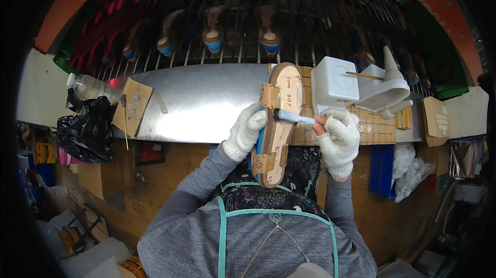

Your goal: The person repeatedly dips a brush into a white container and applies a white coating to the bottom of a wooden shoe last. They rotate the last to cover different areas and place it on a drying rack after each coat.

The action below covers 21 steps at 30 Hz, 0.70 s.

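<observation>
My left hand, in a white knit glove, grips the left edge of a half-made sandal, its fingers closed on the rim. The sandal stands lengthwise before me with its flat tan face toward me. Brown perforated straps wrap over its sides, and bright blue shows along its left edge. In my right hand, gloved with bare fingertips showing, is a small brush with a pale handle. The brush's dark bristles touch the sandal near the upper strap, close to my left fingertips.
Beyond the metal bench, several similar shoes rest on a rack of rods. White containers stand to the right, a thin stick lying across them. At left are a black plastic bag, a clear bottle and cardboard with a stick.
</observation>
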Tool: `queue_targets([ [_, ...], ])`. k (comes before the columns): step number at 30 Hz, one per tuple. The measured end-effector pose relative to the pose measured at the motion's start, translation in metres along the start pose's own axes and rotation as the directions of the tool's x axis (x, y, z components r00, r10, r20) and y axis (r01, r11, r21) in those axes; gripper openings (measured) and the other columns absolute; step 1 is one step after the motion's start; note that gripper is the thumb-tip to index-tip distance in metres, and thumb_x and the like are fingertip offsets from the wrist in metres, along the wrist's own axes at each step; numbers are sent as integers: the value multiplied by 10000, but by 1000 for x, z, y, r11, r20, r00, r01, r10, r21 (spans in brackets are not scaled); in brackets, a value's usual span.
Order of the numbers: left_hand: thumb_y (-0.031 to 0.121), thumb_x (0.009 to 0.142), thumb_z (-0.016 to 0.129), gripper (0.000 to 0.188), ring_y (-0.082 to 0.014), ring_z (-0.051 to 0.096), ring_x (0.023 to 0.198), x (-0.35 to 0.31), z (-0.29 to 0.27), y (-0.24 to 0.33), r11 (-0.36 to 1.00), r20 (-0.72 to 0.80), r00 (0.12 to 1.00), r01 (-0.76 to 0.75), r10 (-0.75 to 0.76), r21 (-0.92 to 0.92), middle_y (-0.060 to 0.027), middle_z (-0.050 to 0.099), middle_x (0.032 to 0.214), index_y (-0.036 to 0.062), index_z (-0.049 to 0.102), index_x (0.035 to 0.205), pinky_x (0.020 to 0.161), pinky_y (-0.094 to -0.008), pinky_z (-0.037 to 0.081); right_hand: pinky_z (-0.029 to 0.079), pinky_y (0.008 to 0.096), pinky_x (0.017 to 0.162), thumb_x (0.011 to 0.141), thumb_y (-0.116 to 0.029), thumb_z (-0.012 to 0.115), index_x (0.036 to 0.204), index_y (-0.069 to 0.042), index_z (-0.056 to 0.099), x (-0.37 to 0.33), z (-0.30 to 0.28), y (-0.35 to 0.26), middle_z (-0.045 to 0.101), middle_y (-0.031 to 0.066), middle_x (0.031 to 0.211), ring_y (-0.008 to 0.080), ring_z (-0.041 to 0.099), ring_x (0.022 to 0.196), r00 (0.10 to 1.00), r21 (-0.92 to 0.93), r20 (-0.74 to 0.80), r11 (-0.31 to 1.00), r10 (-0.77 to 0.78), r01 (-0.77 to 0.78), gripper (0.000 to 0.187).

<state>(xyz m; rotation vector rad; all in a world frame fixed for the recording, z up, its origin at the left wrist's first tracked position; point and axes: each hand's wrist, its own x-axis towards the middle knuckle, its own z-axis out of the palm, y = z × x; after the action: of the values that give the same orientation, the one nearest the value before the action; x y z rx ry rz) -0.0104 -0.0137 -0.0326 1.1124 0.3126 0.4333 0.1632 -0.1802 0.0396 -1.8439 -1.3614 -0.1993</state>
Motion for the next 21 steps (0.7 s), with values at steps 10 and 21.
queue_targets([
  [10, 663, 977, 488, 768, -192, 693, 1034, 18, 19, 7, 990, -115, 992, 35, -51, -135, -129, 674, 1182, 7, 526, 1375, 887, -310, 591, 401, 344, 800, 765, -143, 822, 880, -81, 777, -27, -3, -20, 687, 60, 935, 235, 586, 842, 974, 5, -90, 978, 210, -210, 138],
  [21, 706, 940, 529, 812, -181, 693, 1034, 2, 22, 2, 999, -54, 998, 32, -32, 0, -123, 668, 1205, 22, 519, 1377, 874, -327, 603, 385, 368, 814, 722, -114, 831, 822, -77, 698, -10, 5, -19, 668, 57, 966, 245, 597, 863, 981, -155, -195, 987, 18, -49, 170],
])
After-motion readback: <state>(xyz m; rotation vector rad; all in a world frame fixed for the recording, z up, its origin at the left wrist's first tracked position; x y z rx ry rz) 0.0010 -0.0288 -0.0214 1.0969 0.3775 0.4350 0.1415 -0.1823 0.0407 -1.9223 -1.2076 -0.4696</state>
